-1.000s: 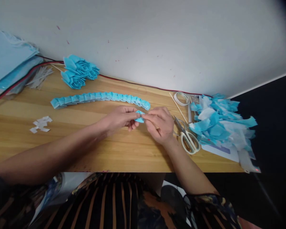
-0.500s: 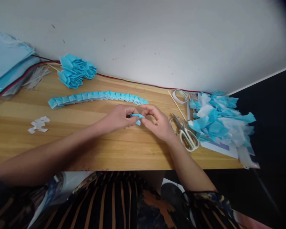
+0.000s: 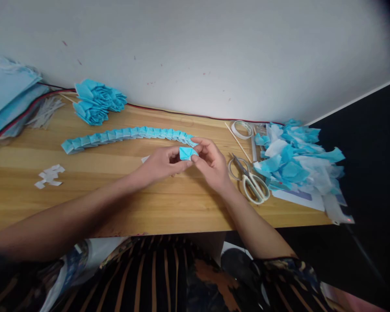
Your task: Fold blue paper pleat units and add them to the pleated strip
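Between my two hands is a small folded blue piece (image 3: 187, 153), thin like paper or non-woven cloth, with crease lines on its face. My left hand (image 3: 165, 162) pinches its lower left part between thumb and finger. My right hand (image 3: 210, 162) grips its right corner with thumb and fingertips. Just beyond the hands, a long curved row of similar folded blue pieces (image 3: 126, 135) lies on the wooden table (image 3: 117, 208); its right end reaches my right fingers. A small white strip (image 3: 144, 159) shows beside my left hand.
Scissors (image 3: 254, 184), a tape roll (image 3: 242, 129) and a thin stick (image 3: 238, 142) lie to the right, beside a heap of blue and white scraps (image 3: 292, 164). Blue flowers (image 3: 99, 100), white strips (image 3: 45, 113), white bits (image 3: 50, 176) and blue sheets (image 3: 9, 93) are on the left.
The folded piece has been turned, so its flat creased face now shows where a narrow edge showed before. A white strip has come into sight by my left hand. The view has shifted slightly.
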A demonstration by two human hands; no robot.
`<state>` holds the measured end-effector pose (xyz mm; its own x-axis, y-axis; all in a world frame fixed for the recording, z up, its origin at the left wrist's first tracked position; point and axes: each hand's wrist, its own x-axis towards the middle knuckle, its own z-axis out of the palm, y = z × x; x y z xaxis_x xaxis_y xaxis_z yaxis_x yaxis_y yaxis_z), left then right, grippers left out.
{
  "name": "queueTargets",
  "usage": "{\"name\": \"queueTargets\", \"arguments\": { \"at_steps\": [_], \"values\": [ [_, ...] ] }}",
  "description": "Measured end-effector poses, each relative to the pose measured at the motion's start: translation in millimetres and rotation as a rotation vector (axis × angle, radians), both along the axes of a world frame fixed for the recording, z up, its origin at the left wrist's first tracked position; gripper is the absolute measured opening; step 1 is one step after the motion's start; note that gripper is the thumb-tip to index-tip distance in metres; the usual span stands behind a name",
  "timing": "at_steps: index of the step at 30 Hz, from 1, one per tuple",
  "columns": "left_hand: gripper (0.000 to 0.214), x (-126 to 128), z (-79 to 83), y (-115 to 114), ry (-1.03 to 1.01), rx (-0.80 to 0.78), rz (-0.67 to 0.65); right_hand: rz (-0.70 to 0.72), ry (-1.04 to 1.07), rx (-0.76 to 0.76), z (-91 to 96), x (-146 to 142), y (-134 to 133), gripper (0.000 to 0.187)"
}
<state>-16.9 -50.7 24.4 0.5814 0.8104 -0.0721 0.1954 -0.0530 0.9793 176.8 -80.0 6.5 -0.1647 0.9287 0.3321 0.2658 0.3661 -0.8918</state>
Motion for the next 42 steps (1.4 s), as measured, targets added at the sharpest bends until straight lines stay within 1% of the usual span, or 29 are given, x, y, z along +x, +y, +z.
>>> {"name": "queueTargets", "arguments": {
  "at_steps": [4, 7, 11, 17, 19, 21, 24, 26, 30, 33, 34, 36, 39, 42],
  "values": [
    [0.025, 0, -5.9, 0, -0.037, 0.007, 0.059, 0.023, -0.021, -0.02, -2.2, -1, -1, 0.034],
    [0.025, -1, -4.0, 1, -0.031, 0.021, 0.068, 0.036, -0.045, -0.06, 0.8, 4, -1, 0.034],
    [0.023, -3, -0.1, 2, 0.013, 0.024, 0.075, 0.068, 0.002, -0.089, 5.8, 9, 0, 0.035],
    [0.025, -3, 0.2, 2, 0.042, 0.049, 0.083, 0.029, -0.036, -0.068, 2.0, 8, 3, 0.036],
    [0.025, -4, 1.2, 3, 0.015, 0.011, 0.067, 0.014, -0.043, -0.058, 0.8, 7, 3, 0.035],
    [0.024, -4, 2.7, 4, -0.03, -0.061, 0.048, 0.012, -0.033, -0.055, 0.8, 8, 4, 0.034],
    [0.026, -5, 3.9, 5, -0.111, -0.131, 0.075, 0.015, -0.02, -0.058, 1.3, 10, 4, 0.034],
    [0.029, -4, 3.2, 4, -0.11, -0.121, 0.088, 0.01, -0.022, -0.055, -0.1, 9, 4, 0.034],
    [0.027, -3, -0.1, 3, -0.007, -0.044, 0.087, 0.014, -0.047, -0.054, -5.6, 3, 4, 0.036],
    [0.023, -4, -0.3, 4, -0.004, -0.043, 0.128, 0.024, -0.061, -0.037, -2.3, 6, 4, 0.037],
    [0.023, -5, 0.2, 4, -0.011, -0.05, 0.135, 0.002, -0.079, -0.015, 1.5, 11, 3, 0.036],
    [0.023, -5, 1.6, 4, -0.02, -0.061, 0.138, -0.098, -0.158, 0.043, 11.5, 30, 0, 0.033],
    [0.026, -5, 3.8, 2, -0.007, -0.062, 0.116, -0.337, -0.365, 0.102, 24.0, 75, -6, 0.029],
    [0.028, -4, 5.5, -1, 0.006, -0.062, 0.098, -0.545, -0.578, 0.092, 22.3, 122, -10, 0.028]
  ]
}}
